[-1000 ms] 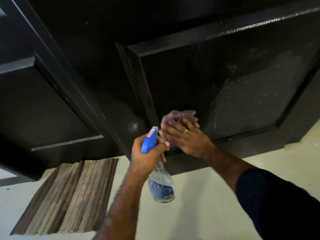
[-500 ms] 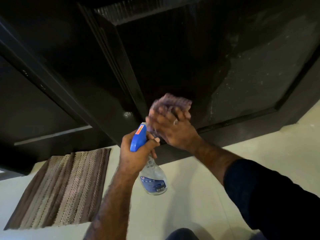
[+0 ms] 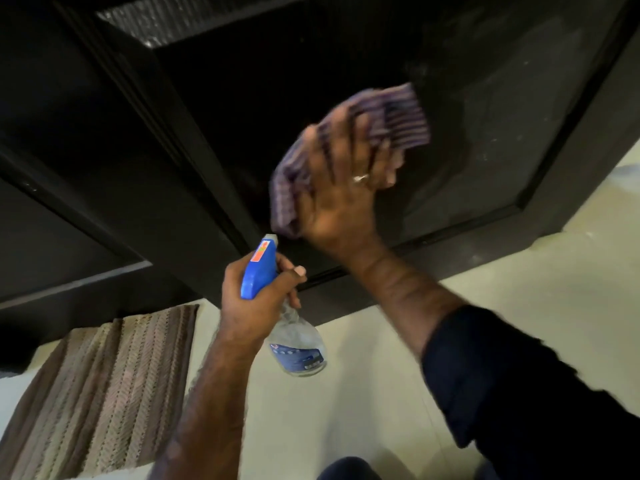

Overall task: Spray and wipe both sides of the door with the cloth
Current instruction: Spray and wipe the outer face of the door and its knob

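The dark panelled door (image 3: pixel 502 109) fills the upper part of the view, its lower recessed panel dulled by spray droplets at the right. My right hand (image 3: pixel 343 188) presses a purple striped cloth (image 3: pixel 398 116) flat against that panel, fingers spread over it; the hand is blurred. Below and left of it, my left hand (image 3: pixel 256 299) grips the neck of a clear spray bottle (image 3: pixel 298 348) with a blue trigger head (image 3: pixel 259 268) that points up toward the door.
A brown striped doormat (image 3: pixel 100 389) lies on the pale tiled floor (image 3: pixel 363 393) at the lower left, beside the dark door frame (image 3: pixel 69 188). My dark sleeve fills the lower right.
My right hand has swept the cloth up and to the right across the lower panel. The cloth has spread out wider. The left hand has kept its hold on the bottle.
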{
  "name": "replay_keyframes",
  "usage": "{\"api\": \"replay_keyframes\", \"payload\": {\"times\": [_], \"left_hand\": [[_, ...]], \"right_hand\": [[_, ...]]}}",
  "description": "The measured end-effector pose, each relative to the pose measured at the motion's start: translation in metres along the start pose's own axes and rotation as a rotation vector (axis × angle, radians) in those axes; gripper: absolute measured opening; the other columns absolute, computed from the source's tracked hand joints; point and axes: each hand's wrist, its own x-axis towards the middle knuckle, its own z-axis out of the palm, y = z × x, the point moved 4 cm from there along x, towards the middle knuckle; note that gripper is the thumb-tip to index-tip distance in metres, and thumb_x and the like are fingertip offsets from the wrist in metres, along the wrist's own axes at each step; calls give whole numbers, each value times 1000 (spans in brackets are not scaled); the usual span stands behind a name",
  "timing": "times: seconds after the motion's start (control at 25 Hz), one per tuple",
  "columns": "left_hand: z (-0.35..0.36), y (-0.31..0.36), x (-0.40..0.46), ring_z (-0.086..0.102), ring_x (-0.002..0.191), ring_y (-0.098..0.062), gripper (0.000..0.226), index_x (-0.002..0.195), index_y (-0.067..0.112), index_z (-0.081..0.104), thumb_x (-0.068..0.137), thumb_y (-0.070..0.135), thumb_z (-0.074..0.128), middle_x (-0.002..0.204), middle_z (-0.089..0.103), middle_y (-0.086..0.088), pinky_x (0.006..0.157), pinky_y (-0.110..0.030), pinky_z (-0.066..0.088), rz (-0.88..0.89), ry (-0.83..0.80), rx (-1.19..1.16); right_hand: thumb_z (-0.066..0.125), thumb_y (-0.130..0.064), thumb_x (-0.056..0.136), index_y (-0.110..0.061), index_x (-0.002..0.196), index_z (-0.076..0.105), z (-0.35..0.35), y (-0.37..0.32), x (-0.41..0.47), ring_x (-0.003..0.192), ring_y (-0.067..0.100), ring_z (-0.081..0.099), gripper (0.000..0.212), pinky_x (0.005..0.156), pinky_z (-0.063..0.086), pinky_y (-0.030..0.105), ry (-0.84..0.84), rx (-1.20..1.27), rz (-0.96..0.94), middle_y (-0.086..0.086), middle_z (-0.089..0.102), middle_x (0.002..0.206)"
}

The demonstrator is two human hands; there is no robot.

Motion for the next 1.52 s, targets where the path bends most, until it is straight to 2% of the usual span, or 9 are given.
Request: {"api": "replay_keyframes", "payload": {"times": [0.16, 0.32, 0.48, 0.72, 0.84, 1.0, 1.12, 1.24, 1.52], "left_hand": [[5, 14, -4, 56, 48, -34, 19, 76, -8, 60, 87, -7, 75, 66, 57, -37, 54, -38, 52, 31, -48, 7], [31, 12, -3, 59, 48, -33, 27, 72, -3, 62, 90, 6, 80, 70, 68, -27, 56, -50, 54, -3, -123, 81], [80, 31, 7, 59, 48, -30, 31, 73, -10, 57, 88, 4, 80, 70, 67, -28, 55, -40, 52, 6, -178, 46], [85, 48, 23, 62, 47, -30, 37, 69, -10, 52, 85, 3, 82, 55, 57, -19, 54, -39, 60, -20, -91, 40], [91, 58, 15, 68, 52, -32, 34, 74, -8, 58, 86, 10, 83, 65, 66, -25, 58, -40, 61, 5, -133, 95], [101, 99, 19, 61, 47, -30, 28, 77, -5, 62, 85, 10, 84, 74, 63, -38, 54, -41, 54, 129, -168, 69], [101, 122, 25, 60, 45, -30, 27, 73, -5, 61, 82, 6, 85, 71, 64, -36, 53, -38, 52, 191, -181, 2], [110, 133, 21, 63, 47, -29, 31, 74, -14, 59, 85, 6, 81, 62, 65, -23, 50, -34, 57, 192, -231, 39], [141, 162, 20, 66, 54, -29, 36, 81, -1, 67, 82, 32, 79, 81, 77, -13, 58, -37, 61, 208, -304, 53]], "right_hand": [[65, -36, 107, -30, 170, 28, 18, 50, -138, 162, 22, 31, 73, 120, 30, 65, -390, -111, -584, -1, 24, 178], [68, -36, 104, -12, 171, 22, -34, 167, -97, 159, 47, 29, 85, 119, 30, 75, -183, -151, -38, 27, 28, 172], [48, -51, 107, 4, 161, 37, -43, 118, 37, 154, 63, 23, 78, 125, 11, 77, 59, -79, 228, 39, 28, 166], [61, -32, 108, -17, 167, 37, -29, 139, -81, 162, 35, 28, 65, 118, 39, 58, -257, -128, -463, 12, 30, 173], [50, -40, 111, -15, 172, 9, -49, 200, -60, 163, 43, 17, 78, 120, 34, 68, -192, -125, -112, 25, 19, 175], [54, -44, 100, 7, 165, 25, -70, 161, 79, 160, 57, 14, 88, 126, 12, 74, 176, -75, 465, 37, 17, 171], [48, -53, 105, -1, 164, 35, -54, 87, 71, 161, 54, 15, 79, 127, 8, 73, 83, 19, 146, 27, 16, 173], [56, -46, 107, -19, 168, 33, -40, 122, -27, 162, 37, 26, 70, 119, 34, 68, -120, -39, -162, 14, 19, 176], [50, -46, 95, 5, 165, 25, -96, 198, 106, 161, 55, 9, 91, 127, 7, 73, 229, 3, 549, 34, 14, 173]]}}
